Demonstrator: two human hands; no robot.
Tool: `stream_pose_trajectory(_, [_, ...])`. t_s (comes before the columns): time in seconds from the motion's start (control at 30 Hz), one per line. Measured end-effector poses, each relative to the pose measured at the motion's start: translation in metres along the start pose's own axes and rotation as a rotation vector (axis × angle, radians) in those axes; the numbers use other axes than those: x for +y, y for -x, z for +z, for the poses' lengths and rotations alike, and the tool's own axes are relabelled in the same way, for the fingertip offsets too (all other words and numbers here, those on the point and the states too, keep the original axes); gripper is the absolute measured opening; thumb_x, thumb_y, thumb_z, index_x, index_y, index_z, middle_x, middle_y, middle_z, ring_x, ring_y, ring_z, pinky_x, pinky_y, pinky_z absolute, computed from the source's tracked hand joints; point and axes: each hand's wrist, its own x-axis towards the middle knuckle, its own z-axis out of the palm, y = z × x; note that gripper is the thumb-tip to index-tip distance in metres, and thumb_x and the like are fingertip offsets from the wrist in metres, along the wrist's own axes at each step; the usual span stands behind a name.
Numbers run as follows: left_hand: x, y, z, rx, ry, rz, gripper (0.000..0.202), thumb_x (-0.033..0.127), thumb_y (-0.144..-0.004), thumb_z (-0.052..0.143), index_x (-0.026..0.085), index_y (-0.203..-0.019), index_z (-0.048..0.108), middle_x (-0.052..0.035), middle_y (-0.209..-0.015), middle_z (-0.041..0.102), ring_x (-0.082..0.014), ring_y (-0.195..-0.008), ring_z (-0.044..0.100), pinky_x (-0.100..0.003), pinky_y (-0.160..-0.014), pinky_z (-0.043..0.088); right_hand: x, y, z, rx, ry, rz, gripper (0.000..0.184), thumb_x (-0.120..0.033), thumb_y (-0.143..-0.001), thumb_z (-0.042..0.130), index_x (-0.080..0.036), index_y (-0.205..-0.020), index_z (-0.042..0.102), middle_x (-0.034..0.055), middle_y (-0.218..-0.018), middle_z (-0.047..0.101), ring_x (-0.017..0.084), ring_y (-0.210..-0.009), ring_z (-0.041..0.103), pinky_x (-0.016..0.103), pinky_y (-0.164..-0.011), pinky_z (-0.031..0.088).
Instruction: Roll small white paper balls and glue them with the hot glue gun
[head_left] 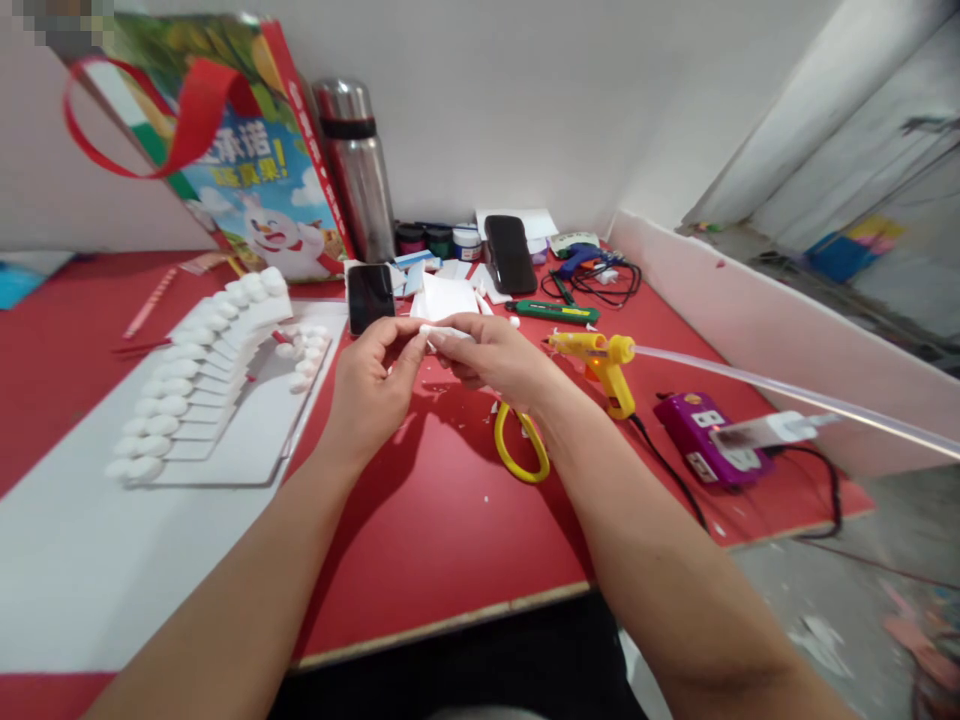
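Observation:
My left hand [377,385] pinches a small white piece [425,333] between thumb and fingertips. My right hand [499,355] meets it there, its fingers closed on a thin white strip [454,333] that touches or continues the small piece; I cannot tell which. Below my right wrist lies a yellow loop [523,445], partly hidden by the arm. To the left stands a curved white stepped model [225,385], with rounded white pieces [176,388] lined along its edge. A yellow glue gun [600,355] with a long clear glue stick lies right of my right hand.
Behind the hands are a dark phone [370,297], white scraps [444,298], a green cutter [555,312] and a black case-like object [510,254]. A steel flask [358,175] and printed bag [255,190] stand at the wall. A purple power strip [701,440] with cords sits right.

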Motion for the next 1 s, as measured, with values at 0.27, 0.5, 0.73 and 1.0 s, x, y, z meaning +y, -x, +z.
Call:
stream_pose_trajectory(0.27, [-0.01, 0.003, 0.009, 0.185, 0.105, -0.065, 0.023, 0.036, -0.088, 0.076, 0.018, -0.102, 0.079, -0.0065, -0.098, 0.08, -0.0198, -0.087, 0.073, -0.032, -0.084, 0.058, 0.008, 0.006, 0.014, 0.33, 0.879, -0.498, 0.018, -0.022, -0.095, 0.055, -0.018, -0.077, 0.057, -0.0001, -0.067, 0.054, 0.013, -0.062, 0.044, 0.028, -0.062, 0.027])
stream_pose_trajectory(0.5, [-0.008, 0.003, 0.006, 0.243, 0.001, 0.067, 0.016, 0.031, -0.089, 0.075, 0.02, -0.098, 0.081, -0.0044, -0.094, 0.079, -0.018, -0.085, 0.072, -0.031, -0.079, 0.057, 0.006, 0.007, 0.016, 0.244, 0.696, -0.491, 0.024, -0.028, -0.1, 0.053, -0.017, -0.081, 0.062, 0.0009, -0.069, 0.062, 0.012, -0.062, 0.048, 0.025, -0.062, 0.032])
stream_pose_trajectory(0.73, [-0.004, 0.007, 0.009, 0.227, -0.11, 0.226, 0.014, 0.023, -0.094, 0.07, 0.022, -0.101, 0.082, -0.0047, -0.096, 0.078, -0.0174, -0.087, 0.071, -0.031, -0.083, 0.055, 0.004, 0.008, 0.014, 0.283, 0.715, -0.456, 0.027, -0.027, -0.099, 0.057, -0.016, -0.076, 0.064, 0.0004, -0.064, 0.06, 0.011, -0.058, 0.047, 0.026, -0.06, 0.031])
stream_pose_trajectory(1.0, [-0.002, 0.006, 0.008, 0.199, -0.034, 0.075, 0.013, 0.028, -0.093, 0.071, 0.02, -0.1, 0.079, -0.004, -0.091, 0.076, -0.0165, -0.081, 0.069, -0.029, -0.078, 0.055, 0.003, 0.005, 0.014, 0.205, 0.406, -0.328, 0.028, -0.032, -0.099, 0.059, -0.016, -0.076, 0.064, 0.0011, -0.066, 0.064, 0.01, -0.054, 0.05, 0.023, -0.056, 0.038])
